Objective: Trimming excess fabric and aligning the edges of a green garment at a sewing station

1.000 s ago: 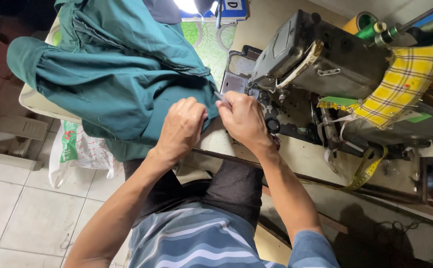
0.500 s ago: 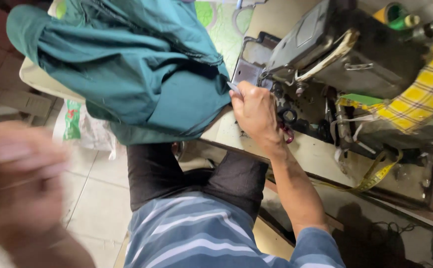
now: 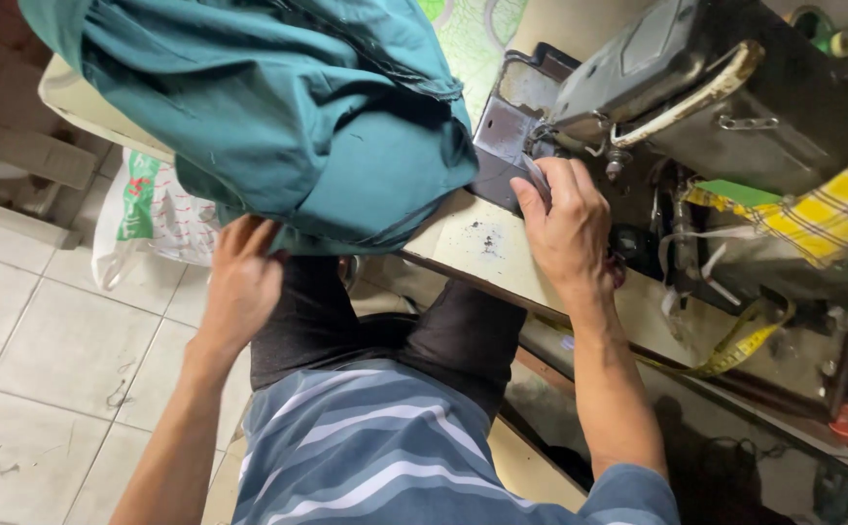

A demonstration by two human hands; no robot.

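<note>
A big heap of teal cloth [image 3: 278, 117] lies over the left part of the beige sewing table [image 3: 473, 248] and hangs off its front edge. My left hand [image 3: 241, 282] is below that edge, above my lap, with its outstretched fingers touching the underside of the hanging cloth. My right hand [image 3: 568, 228] rests on the bed of the dark grey sewing machine [image 3: 677, 87], close to the needle area. It pinches a small pale strip [image 3: 537, 178] between thumb and forefinger.
A yellow plaid cloth [image 3: 847, 204] drapes over the machine's right end. A yellow measuring tape [image 3: 740, 348] hangs at the table front. A white printed plastic bag [image 3: 142, 209] sits on the tiled floor [image 3: 45, 360] beneath the table's left side.
My left hand left the cloth beside the right hand, swung out to the left, and now sits under the hanging cloth edge. The right hand stayed at the machine.
</note>
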